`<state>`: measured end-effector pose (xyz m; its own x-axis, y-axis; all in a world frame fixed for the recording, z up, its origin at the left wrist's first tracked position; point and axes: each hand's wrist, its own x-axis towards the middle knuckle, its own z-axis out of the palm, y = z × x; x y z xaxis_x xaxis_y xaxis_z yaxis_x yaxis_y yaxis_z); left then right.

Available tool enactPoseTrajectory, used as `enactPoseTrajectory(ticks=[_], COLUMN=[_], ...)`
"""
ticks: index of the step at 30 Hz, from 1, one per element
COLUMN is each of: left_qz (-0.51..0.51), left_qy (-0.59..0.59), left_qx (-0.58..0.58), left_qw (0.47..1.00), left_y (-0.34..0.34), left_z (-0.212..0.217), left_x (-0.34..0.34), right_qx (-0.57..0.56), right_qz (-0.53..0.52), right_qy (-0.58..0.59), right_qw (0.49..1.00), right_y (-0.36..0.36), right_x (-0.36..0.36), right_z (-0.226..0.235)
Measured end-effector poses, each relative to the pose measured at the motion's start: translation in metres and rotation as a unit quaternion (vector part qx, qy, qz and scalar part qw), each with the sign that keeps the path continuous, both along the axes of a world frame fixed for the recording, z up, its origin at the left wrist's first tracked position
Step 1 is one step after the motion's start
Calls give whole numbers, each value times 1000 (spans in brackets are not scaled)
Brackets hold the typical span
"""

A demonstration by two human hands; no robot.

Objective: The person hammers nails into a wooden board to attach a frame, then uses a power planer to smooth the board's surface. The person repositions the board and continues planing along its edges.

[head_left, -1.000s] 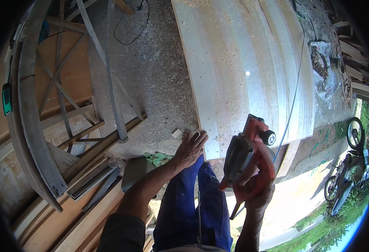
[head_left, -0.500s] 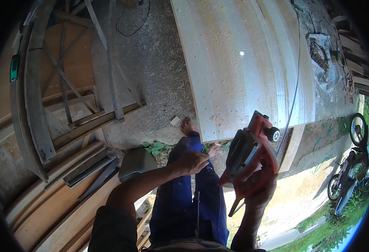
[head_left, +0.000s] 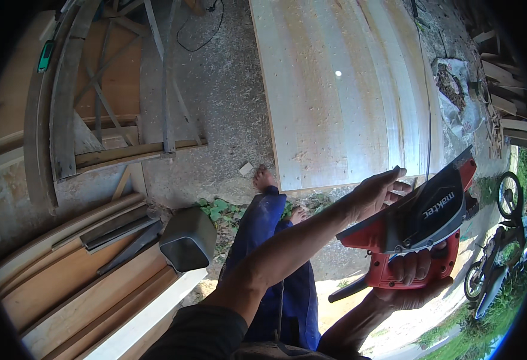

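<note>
A red and black electric hand planer [head_left: 422, 210] is raised at the lower right, tilted on its side with its flat sole facing up and left. My right hand [head_left: 416, 276] is wrapped round its red handle. My left hand [head_left: 380, 193] reaches across to the planer's sole, fingers extended and apart, holding nothing; whether it touches the sole I cannot tell. Beyond both hands lies a large pale wooden panel [head_left: 335, 102], made of joined boards with small pits and stains. The planer hides part of the panel's near right corner.
Wooden frames [head_left: 65, 102] stand at the left, with stacked planks [head_left: 113, 270] below them. A grey-green bin [head_left: 186, 240] is beside my legs. The planer's cable [head_left: 429, 114] runs along the panel's right side. A motorcycle [head_left: 503, 240] is parked at the far right.
My right hand has turned the planer over onto its side and moved it right. My left hand has swung from above my knees across to the planer, its fingers now spread.
</note>
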<state>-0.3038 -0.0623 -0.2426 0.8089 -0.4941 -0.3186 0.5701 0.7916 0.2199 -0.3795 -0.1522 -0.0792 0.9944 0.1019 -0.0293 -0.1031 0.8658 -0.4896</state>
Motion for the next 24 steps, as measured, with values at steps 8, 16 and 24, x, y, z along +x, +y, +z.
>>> enactPoseTrajectory(ticks=[8,16,24], left_qz=[8,-63,12], left_qy=[-16,97,13], left_qx=[-301,93,32], left_qw=[953,989,999], left_y=[-77,-108,-168], left_z=[36,12,-35], left_x=[-5,-9,25], right_qx=[61,-22,25], right_qz=[-149,-255,-192], right_qy=[48,77,102], right_qw=[986,964,976], right_y=[-86,-107,-109], right_x=[-4,-9,-52], right_z=[1,-4,-8])
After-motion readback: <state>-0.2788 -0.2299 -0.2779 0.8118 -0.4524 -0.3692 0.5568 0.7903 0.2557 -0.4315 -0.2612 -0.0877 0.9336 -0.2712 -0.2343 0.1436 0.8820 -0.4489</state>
